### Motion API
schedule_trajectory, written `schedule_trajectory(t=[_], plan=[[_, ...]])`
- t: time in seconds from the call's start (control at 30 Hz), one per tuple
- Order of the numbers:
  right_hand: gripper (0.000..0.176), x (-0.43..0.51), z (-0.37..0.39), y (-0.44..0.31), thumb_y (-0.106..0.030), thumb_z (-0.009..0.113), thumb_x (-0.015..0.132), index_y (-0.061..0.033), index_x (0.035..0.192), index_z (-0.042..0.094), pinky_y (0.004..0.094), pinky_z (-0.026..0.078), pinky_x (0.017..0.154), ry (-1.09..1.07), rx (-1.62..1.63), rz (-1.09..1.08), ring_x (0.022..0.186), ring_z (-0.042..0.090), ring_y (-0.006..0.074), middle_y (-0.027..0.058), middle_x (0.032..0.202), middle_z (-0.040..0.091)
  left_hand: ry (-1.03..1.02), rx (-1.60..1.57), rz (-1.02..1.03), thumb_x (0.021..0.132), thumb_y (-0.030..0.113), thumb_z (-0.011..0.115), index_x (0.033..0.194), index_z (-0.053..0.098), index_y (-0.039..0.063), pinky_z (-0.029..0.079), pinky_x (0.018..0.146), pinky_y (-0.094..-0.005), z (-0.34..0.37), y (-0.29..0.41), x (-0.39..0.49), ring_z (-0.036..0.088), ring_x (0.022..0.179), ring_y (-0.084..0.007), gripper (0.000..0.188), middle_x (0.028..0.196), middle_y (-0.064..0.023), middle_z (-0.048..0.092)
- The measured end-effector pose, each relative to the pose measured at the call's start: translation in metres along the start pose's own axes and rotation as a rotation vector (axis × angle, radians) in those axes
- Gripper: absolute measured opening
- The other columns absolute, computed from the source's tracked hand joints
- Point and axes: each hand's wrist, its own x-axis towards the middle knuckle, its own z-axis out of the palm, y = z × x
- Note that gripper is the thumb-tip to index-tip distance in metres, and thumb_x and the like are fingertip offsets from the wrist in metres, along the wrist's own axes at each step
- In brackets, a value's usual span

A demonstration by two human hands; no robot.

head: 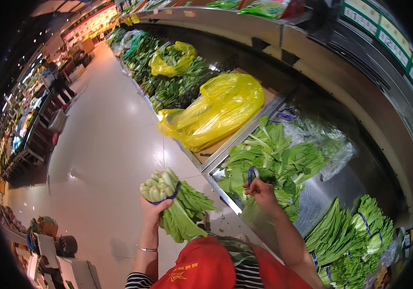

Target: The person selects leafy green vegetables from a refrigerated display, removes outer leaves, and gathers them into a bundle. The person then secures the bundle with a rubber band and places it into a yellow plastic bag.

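My left hand (154, 213) grips a bunch of leafy greens (183, 213), its pale stem ends pointing up and away from me. Purple tape (170, 198) wraps the bunch near the stems. In my right hand (262, 195) is a roll of purple tape (252, 175), held over the metal display counter. Below and beyond that hand lies a pile of loose leafy greens (275, 155). Behind the pile sits a clear plastic bag (336, 148) with greens in it.
Taped bunches of greens (363, 231) lie at the counter's right. A yellow plastic bag (228, 108) fills the adjoining section, near a dark-handled tool (205, 154). More greens (163, 86) stretch beyond it. White boxes (78, 272) stand at lower left. A person (56, 81) stands far down the aisle.
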Motion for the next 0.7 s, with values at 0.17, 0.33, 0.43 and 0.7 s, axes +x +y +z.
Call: schedule_trajectory(t=[0.17, 0.33, 0.43, 0.7], plan=[[0.049, 0.057, 0.058, 0.004, -0.002, 0.061, 0.078, -0.0114, 0.122, 0.042, 0.0438, 0.048, 0.066, -0.339, -0.558, -0.227, 0.075, 0.061, 0.0399, 0.0246, 0.084, 0.061, 0.157, -0.012, -0.029, 0.057, 0.009, 0.081, 0.110, 0.054, -0.003, 0.048, 0.082, -0.0305, -0.058, -0.004, 0.011, 0.060, 0.089, -0.0168, 0.060, 0.101, -0.0077, 0.061], [0.080, 0.114, 0.103, 0.031, -0.005, 0.059, 0.079, -0.0194, 0.144, 0.014, 0.0463, 0.048, 0.063, -0.458, -0.776, -0.153, 0.074, 0.062, 0.0398, 0.0238, 0.082, 0.062, 0.195, -0.004, -0.046, 0.057, 0.009, 0.082, 0.107, 0.055, -0.003, 0.048, 0.081, -0.0296, -0.098, -0.012, 0.024, 0.060, 0.088, -0.0159, 0.059, 0.099, -0.0072, 0.061], [0.062, 0.147, 0.123, 0.050, -0.005, 0.056, 0.078, -0.0143, 0.135, 0.032, 0.0460, 0.048, 0.064, -0.488, -0.915, -0.146, 0.074, 0.061, 0.0387, 0.0210, 0.083, 0.063, 0.210, 0.014, -0.054, 0.057, 0.008, 0.082, 0.106, 0.055, -0.003, 0.048, 0.081, -0.0293, -0.116, -0.016, 0.033, 0.060, 0.088, -0.0153, 0.057, 0.099, -0.0072, 0.062], [0.029, 0.198, 0.147, 0.102, -0.001, 0.056, 0.072, -0.0115, 0.099, 0.058, 0.0414, 0.048, 0.072, -0.442, -1.005, -0.247, 0.083, 0.059, 0.0335, 0.0125, 0.080, 0.062, 0.189, 0.075, -0.099, 0.056, 0.007, 0.082, 0.105, 0.056, -0.004, 0.049, 0.081, -0.0293, -0.151, -0.027, 0.060, 0.060, 0.088, -0.0153, 0.056, 0.098, -0.0077, 0.062]])
